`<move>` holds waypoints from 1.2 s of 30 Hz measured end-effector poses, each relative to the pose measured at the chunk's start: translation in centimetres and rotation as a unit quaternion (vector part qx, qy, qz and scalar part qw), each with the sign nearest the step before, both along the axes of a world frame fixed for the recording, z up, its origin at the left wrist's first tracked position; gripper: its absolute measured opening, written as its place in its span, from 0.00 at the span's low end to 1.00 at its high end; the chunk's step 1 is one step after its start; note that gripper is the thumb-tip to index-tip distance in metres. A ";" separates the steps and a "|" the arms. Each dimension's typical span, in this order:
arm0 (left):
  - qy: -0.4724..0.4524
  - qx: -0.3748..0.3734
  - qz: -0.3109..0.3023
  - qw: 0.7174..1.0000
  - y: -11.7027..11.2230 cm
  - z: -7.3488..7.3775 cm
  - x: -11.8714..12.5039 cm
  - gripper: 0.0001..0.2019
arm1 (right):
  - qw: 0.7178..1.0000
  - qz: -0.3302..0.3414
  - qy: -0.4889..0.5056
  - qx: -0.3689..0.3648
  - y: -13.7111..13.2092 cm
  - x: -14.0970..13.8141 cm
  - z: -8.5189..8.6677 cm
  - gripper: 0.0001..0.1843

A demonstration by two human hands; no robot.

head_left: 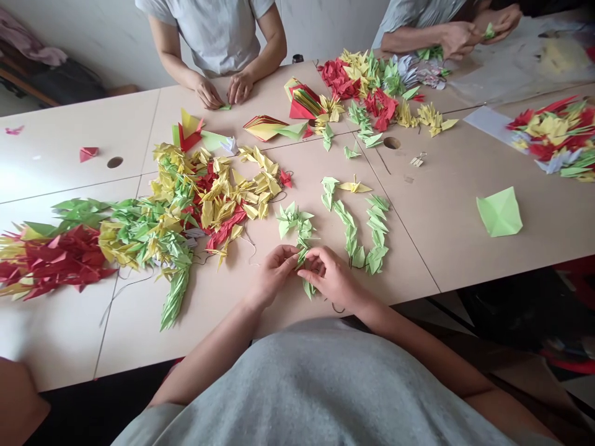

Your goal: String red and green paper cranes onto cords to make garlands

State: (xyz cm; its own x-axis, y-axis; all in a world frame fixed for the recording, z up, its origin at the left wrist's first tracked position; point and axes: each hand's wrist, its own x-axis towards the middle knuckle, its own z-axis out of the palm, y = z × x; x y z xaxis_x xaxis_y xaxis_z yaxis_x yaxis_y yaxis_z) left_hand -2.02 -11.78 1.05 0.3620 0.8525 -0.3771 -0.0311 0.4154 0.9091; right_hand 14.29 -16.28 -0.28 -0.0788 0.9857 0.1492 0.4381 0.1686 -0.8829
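Both my hands meet over a string of green folded paper cranes point(304, 229) near the table's front edge. My left hand point(277, 271) pinches the string from the left side. From the right, my right hand point(329, 272) has its thumb and fingertips closed on the same string. Part of it hangs out below my fingers, with a dark thread end beside my right wrist. To the right lies a curved run of green paper cranes point(346, 223), and a single yellow paper crane point(354, 186) rests at its top.
Heaped strings of yellow, green and red cranes point(176, 210) cover the left side. Stacks of folded paper point(267, 127) lie farther back. A green paper sheet point(499, 212) and a binder clip point(418, 160) are at right. Two people work across the table point(418, 248).
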 end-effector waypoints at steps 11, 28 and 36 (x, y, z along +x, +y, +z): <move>0.044 0.052 0.008 0.998 -0.3 -0.2 0.4 0.12 | 0.996 -0.006 -0.043 0.077 0.6 0.3 -0.8 0.14; 0.109 0.111 -0.011 0.988 -0.5 -0.7 0.4 0.08 | 0.994 0.001 -0.037 0.105 0.8 0.5 -0.9 0.22; 0.169 0.179 -0.044 0.968 -1.6 -0.5 0.8 0.13 | 0.998 -0.013 0.019 0.063 0.9 0.8 -0.8 0.17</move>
State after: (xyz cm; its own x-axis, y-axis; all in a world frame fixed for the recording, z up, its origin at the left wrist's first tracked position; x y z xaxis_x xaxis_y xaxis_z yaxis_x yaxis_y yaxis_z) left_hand -1.26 -13.42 0.52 0.3470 0.9219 -0.1725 0.3141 0.0590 0.9475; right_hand 15.07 -15.43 -1.05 -0.0451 0.9605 0.2745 0.4105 0.2683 -0.8715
